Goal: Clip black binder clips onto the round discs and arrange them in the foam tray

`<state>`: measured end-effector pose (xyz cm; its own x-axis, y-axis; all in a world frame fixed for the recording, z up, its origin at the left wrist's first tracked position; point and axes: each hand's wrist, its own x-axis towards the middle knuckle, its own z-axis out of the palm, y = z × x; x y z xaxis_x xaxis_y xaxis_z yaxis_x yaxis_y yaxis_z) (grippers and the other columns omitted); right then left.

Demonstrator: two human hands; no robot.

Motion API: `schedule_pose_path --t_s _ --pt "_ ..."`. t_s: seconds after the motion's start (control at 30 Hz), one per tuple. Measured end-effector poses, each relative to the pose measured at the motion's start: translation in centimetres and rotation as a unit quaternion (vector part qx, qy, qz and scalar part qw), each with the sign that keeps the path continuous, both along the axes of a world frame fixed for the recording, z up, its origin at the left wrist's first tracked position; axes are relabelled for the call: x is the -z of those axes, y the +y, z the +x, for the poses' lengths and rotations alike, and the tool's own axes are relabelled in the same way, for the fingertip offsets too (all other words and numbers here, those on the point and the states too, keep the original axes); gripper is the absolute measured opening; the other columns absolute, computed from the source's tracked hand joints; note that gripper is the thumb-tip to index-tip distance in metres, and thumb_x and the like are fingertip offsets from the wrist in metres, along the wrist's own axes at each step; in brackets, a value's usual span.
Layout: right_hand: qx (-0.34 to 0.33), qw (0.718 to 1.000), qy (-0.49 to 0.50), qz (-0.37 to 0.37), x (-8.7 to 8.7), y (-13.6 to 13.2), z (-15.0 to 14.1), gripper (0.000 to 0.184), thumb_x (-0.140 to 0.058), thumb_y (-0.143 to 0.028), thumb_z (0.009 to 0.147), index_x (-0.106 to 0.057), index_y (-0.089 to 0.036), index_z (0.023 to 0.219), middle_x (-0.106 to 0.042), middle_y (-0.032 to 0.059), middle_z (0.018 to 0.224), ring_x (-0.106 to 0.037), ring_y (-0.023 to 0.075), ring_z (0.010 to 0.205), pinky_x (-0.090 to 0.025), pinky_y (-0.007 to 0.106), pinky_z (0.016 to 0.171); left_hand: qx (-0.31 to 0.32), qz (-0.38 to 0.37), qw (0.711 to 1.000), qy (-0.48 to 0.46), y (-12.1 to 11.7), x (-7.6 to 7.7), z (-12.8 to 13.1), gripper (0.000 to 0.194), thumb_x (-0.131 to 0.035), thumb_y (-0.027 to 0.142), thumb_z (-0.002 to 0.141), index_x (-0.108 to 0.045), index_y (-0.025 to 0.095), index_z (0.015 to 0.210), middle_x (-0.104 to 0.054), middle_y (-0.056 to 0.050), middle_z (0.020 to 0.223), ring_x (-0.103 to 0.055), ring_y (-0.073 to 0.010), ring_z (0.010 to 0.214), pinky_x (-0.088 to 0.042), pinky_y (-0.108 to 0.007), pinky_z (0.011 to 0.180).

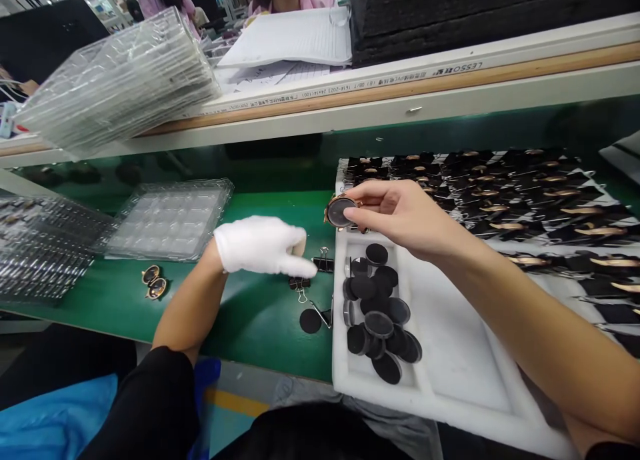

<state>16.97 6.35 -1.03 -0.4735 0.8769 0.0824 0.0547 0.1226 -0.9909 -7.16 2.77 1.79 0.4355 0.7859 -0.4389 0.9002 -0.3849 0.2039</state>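
My right hand (pixel 395 213), bare, pinches a round gold-rimmed piece with a dark disc face (pixel 340 211) between thumb and fingers, above the far left corner of a white foam tray (pixel 420 387). Loose black discs (pixel 379 325), several with clear rims, lie heaped in the tray's left compartment. My left hand (pixel 263 247) wears a white glove; its thumb is apart from the curled fingers and nothing shows between them. Just beyond its thumb are black binder clips (pixel 324 263) on the green table (pixel 250 327). A single black disc (pixel 311 321) lies nearer, beside another clip (pixel 325 313).
Rows of gold pieces clamped in black clips (pixel 520 187) fill the right side. At left are a clear moulded tray (pixel 167 220), stacked clear trays (pixel 45 247) and an opened gold piece (pixel 154 282). More clear trays (pixel 125 80) overhang the shelf; people sit beyond.
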Motion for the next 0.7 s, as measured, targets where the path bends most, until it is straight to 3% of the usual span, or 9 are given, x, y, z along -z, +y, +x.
schedule_pose_path --t_s 0.07,0.13,0.23,0.33,0.53,0.63,0.7 --pt "0.008 1.0 -0.003 -0.002 -0.3 0.0 0.0 0.021 -0.084 -0.035 0.078 -0.082 -0.023 0.095 -0.081 0.0057 0.094 -0.075 0.0249 0.089 -0.062 0.041 0.084 0.029 -0.04 0.991 0.122 -0.5 0.8 0.8 0.053 -0.068 0.078 0.076 -0.07 0.025 0.079 -0.069 -0.003 0.066 -0.063 -0.0223 0.058 -0.04 -0.031 0.055" --pt "0.011 1.0 -0.007 -0.003 -0.5 -0.1 0.0 0.02 -0.085 -0.037 0.078 -0.082 -0.023 0.093 -0.08 0.0057 0.093 -0.075 0.0243 0.087 -0.061 0.04 0.083 0.04 -0.046 0.982 0.18 -0.9 2.0 1.9 0.044 -0.074 0.067 0.073 -0.072 0.023 0.076 -0.072 -0.007 0.071 -0.067 -0.0262 0.061 -0.04 -0.033 0.054" --pt "0.001 1.0 -0.007 -0.009 -0.7 -0.2 0.2 0.022 -0.086 -0.04 0.078 -0.082 -0.024 0.094 -0.08 0.0054 0.092 -0.074 0.0228 0.084 -0.061 0.039 0.082 0.037 -0.033 0.978 0.201 -0.9 3.0 2.9 0.026 -0.07 0.045 0.078 -0.074 0.02 0.075 -0.075 -0.01 0.078 -0.071 -0.0289 0.067 -0.041 -0.033 0.055" --pt "-0.019 1.0 -0.004 -0.025 -0.6 -0.1 0.5 0.027 -0.088 -0.042 0.076 -0.083 -0.025 0.097 -0.08 0.006 0.096 -0.073 0.0222 0.085 -0.059 0.037 0.082 0.005 0.013 0.983 0.185 -0.5 2.4 2.0 0.033 -0.053 0.041 0.089 -0.076 0.02 0.079 -0.076 -0.012 0.081 -0.071 -0.0282 0.072 -0.039 -0.032 0.057" --pt "-0.105 0.989 -0.001 -0.109 -0.2 0.2 0.9 0.037 -0.09 -0.046 0.077 -0.085 -0.024 0.106 -0.081 0.0107 0.113 -0.073 0.0246 0.095 -0.057 0.034 0.076 -0.058 0.173 0.983 0.024 -0.5 -0.4 -0.2 0.051 -0.039 0.051 0.102 -0.068 0.023 0.07 -0.066 -0.003 0.067 -0.058 -0.0183 0.062 -0.03 -0.031 0.059" --pt "-0.115 0.983 0.031 -0.139 0.0 0.2 0.8 0.041 -0.094 -0.043 0.074 -0.085 -0.026 0.11 -0.08 0.0107 0.117 -0.074 0.0227 0.092 -0.058 0.034 0.077 -0.126 0.243 0.953 -0.131 -0.6 -0.5 0.2 0.054 -0.038 0.048 0.106 -0.056 0.02 0.063 -0.06 -0.001 0.06 -0.053 -0.0141 0.058 -0.034 -0.03 0.062" --pt "-0.096 0.984 0.06 -0.135 0.1 0.1 0.7 0.036 -0.095 -0.041 0.073 -0.086 -0.027 0.105 -0.075 0.01 0.131 -0.074 0.0207 0.092 -0.059 0.032 0.076 -0.168 0.236 0.927 -0.239 -0.7 -0.1 0.9 0.053 -0.039 0.045 0.107 -0.05 0.02 0.061 -0.057 0.0 0.056 -0.051 -0.0122 0.054 -0.038 -0.029 0.062"
